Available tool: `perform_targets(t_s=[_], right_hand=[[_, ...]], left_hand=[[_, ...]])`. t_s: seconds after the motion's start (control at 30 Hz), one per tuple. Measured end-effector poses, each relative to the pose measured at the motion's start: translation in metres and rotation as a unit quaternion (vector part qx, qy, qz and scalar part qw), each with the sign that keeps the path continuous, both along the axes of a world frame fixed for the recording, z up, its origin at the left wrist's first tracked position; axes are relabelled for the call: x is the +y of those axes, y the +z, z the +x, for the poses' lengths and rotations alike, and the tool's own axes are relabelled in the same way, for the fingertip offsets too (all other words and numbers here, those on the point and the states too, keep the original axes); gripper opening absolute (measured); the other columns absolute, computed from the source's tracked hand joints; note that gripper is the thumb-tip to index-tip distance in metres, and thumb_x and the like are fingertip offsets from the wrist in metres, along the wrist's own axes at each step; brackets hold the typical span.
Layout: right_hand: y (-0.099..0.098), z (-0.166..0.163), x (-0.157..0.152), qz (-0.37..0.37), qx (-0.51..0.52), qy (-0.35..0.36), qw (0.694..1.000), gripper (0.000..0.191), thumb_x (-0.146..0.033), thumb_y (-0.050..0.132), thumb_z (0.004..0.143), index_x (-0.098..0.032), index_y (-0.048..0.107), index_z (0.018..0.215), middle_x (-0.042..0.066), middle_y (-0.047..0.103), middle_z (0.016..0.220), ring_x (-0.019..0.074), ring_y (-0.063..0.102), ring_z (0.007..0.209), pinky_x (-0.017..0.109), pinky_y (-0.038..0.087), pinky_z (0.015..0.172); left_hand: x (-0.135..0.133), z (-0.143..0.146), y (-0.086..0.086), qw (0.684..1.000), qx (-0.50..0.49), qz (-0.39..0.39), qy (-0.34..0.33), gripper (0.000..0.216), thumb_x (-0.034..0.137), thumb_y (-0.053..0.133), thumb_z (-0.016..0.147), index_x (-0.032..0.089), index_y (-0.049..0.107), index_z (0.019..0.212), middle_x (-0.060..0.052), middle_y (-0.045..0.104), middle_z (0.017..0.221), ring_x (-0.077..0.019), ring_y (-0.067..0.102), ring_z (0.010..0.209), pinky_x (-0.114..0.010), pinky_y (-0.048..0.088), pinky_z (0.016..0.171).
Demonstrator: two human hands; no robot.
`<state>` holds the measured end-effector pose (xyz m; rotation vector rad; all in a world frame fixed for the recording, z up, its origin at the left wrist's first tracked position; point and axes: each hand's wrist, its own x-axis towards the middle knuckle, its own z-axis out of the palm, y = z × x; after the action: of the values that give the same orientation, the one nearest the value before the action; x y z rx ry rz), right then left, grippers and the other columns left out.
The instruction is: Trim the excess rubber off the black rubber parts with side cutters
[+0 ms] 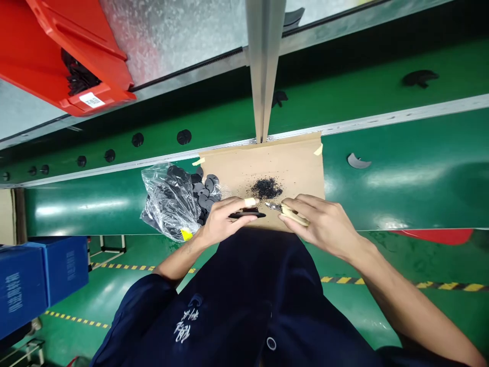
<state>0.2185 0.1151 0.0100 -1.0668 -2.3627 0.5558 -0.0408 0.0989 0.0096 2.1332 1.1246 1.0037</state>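
Note:
Pinched in my left hand [225, 219] is a flat black plastic part [250, 215], seen nearly edge-on. One left finger has a pale wrap around its tip. My right hand [321, 220] is closed around side cutters [292, 213] with cream handles, their metal jaws pointing left, a little apart from the black part. Beyond both hands, a pile of small black scraps [266, 188] lies on a brown cardboard sheet [229, 165] taped at its corners. Left of my left hand, a clear plastic bag [164, 199] spills several round dark discs [206, 191].
Behind the bench [401, 188], a dark green belt [221, 117] carries several black parts. A metal post [263, 71] rises at the sheet's far edge. A red bin [95, 61] stands upper left; blue boxes [64, 275] are lower left. A grey crescent piece [358, 161] lies right.

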Motion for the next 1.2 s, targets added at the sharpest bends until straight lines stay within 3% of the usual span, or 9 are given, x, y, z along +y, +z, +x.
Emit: perform_targets(t_s=[0.13, 0.27, 0.43, 0.53, 0.63, 0.77, 0.87, 1.0, 1.2], right_hand=[[-0.001, -0.003, 0.0, -0.005, -0.046, -0.01, 0.999, 0.028, -0.035, 0.052, 0.103, -0.016, 0.071, 0.111, 0.008, 0.074, 0.091, 0.0212, 0.068, 0.079, 0.03, 0.046, 0.063], [-0.002, -0.003, 0.0, -0.029, -0.065, -0.029, 0.997, 0.028, -0.036, 0.054, 0.102, -0.016, 0.071, 0.11, 0.01, 0.074, 0.094, 0.0234, 0.069, 0.082, 0.032, 0.049, 0.066], [-0.014, -0.011, -0.004, -0.123, 0.047, -0.05, 0.99, 0.028, -0.038, 0.068, 0.094, -0.017, 0.065, 0.113, 0.01, 0.073, 0.104, 0.0245, 0.07, 0.089, 0.033, 0.053, 0.073], [-0.021, -0.025, -0.008, -0.158, 0.153, -0.061, 0.974, 0.027, -0.033, 0.069, 0.093, -0.02, 0.061, 0.115, 0.006, 0.072, 0.1, 0.0209, 0.068, 0.083, 0.032, 0.053, 0.071], [-0.02, -0.038, -0.011, -0.069, 0.153, -0.057, 0.984, 0.018, -0.019, 0.058, 0.097, -0.02, 0.062, 0.114, 0.006, 0.071, 0.094, 0.0201, 0.065, 0.081, 0.032, 0.051, 0.072], [-0.008, -0.044, -0.017, 0.116, 0.013, -0.012, 0.993, 0.024, -0.006, 0.049, 0.098, -0.017, 0.067, 0.108, 0.007, 0.07, 0.086, 0.0196, 0.06, 0.076, 0.034, 0.044, 0.069], [0.005, -0.038, -0.023, 0.116, 0.025, 0.025, 0.993, 0.023, -0.008, 0.049, 0.1, -0.017, 0.066, 0.111, 0.006, 0.071, 0.087, 0.0189, 0.06, 0.075, 0.034, 0.045, 0.068], [0.014, -0.018, -0.022, 0.009, 0.14, 0.018, 0.99, 0.022, -0.016, 0.057, 0.098, -0.02, 0.061, 0.12, 0.008, 0.071, 0.095, 0.0206, 0.065, 0.082, 0.035, 0.052, 0.072], [0.007, -0.002, -0.016, 0.026, 0.062, 0.016, 0.998, 0.022, -0.02, 0.057, 0.099, -0.019, 0.065, 0.119, 0.009, 0.073, 0.097, 0.0212, 0.064, 0.082, 0.036, 0.052, 0.073]], left_hand=[[0.003, 0.001, -0.011, 0.991, 0.106, 0.066, -0.048, 0.03, 0.031, 0.067, 0.099, 0.017, 0.07, 0.125, -0.004, 0.071, 0.082, -0.0128, 0.065, 0.069, -0.025, 0.055, 0.068], [0.007, 0.0, -0.024, 0.983, 0.145, 0.109, -0.033, 0.034, 0.03, 0.065, 0.1, 0.018, 0.067, 0.132, -0.005, 0.072, 0.084, -0.0152, 0.067, 0.075, -0.029, 0.055, 0.073], [0.001, 0.0, -0.032, 0.998, -0.01, 0.001, 0.057, 0.023, 0.033, 0.073, 0.095, 0.019, 0.074, 0.114, -0.007, 0.077, 0.091, -0.0183, 0.071, 0.086, -0.032, 0.058, 0.08], [-0.007, 0.004, -0.034, 0.983, -0.135, -0.08, 0.099, 0.025, 0.036, 0.071, 0.096, 0.017, 0.07, 0.112, -0.007, 0.078, 0.095, -0.0171, 0.075, 0.086, -0.029, 0.061, 0.079], [-0.011, 0.002, -0.03, 0.986, -0.132, -0.056, 0.081, 0.022, 0.031, 0.071, 0.096, 0.018, 0.067, 0.114, -0.006, 0.078, 0.1, -0.0168, 0.076, 0.091, -0.028, 0.062, 0.083], [-0.009, -0.008, -0.016, 0.994, 0.099, 0.049, -0.002, 0.02, 0.02, 0.06, 0.1, 0.017, 0.068, 0.118, -0.01, 0.077, 0.105, -0.0199, 0.073, 0.095, -0.034, 0.061, 0.084], [-0.009, -0.011, -0.008, 0.982, 0.172, 0.063, -0.04, 0.024, 0.017, 0.054, 0.101, 0.016, 0.068, 0.12, -0.012, 0.075, 0.11, -0.0217, 0.07, 0.096, -0.036, 0.06, 0.082], [-0.013, -0.009, -0.006, 0.997, 0.059, 0.01, -0.055, 0.025, 0.016, 0.053, 0.102, 0.018, 0.069, 0.121, -0.011, 0.074, 0.11, -0.0188, 0.07, 0.098, -0.034, 0.06, 0.087], [-0.022, -0.002, -0.003, 0.993, -0.095, -0.059, -0.032, 0.022, 0.02, 0.068, 0.096, 0.019, 0.074, 0.118, -0.009, 0.076, 0.103, -0.0158, 0.072, 0.092, -0.027, 0.061, 0.08]])
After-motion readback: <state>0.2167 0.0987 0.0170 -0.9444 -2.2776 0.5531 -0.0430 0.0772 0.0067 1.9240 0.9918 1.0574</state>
